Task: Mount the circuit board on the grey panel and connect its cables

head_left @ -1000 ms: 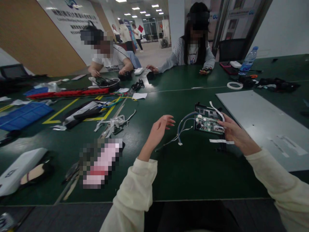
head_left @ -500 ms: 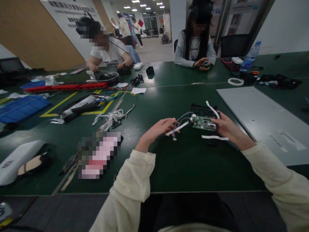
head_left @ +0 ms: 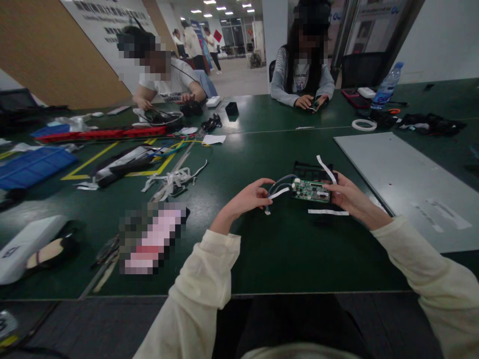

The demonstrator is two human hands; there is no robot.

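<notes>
My right hand grips the right end of a green circuit board, thumb on top. A black plastic housing lies behind and under the board. Grey-blue cables run from the board's left end to my left hand, and a small white plug hangs below its fingers. My left thumb and fingers are closed on the end of a white strip, close by the cables. Another white strip sticks up near my right fingers, and a third white strip shows in front of the board.
A grey panel lies to the right, a phone to the left. Beyond the phone are tangled white strips and a blue basket. A tape roll and a water bottle stand farther right. Two people sit opposite.
My left fingers have closed in on the white strip's end, where they were looser before. The board and my right hand have shifted only slightly in view.
</notes>
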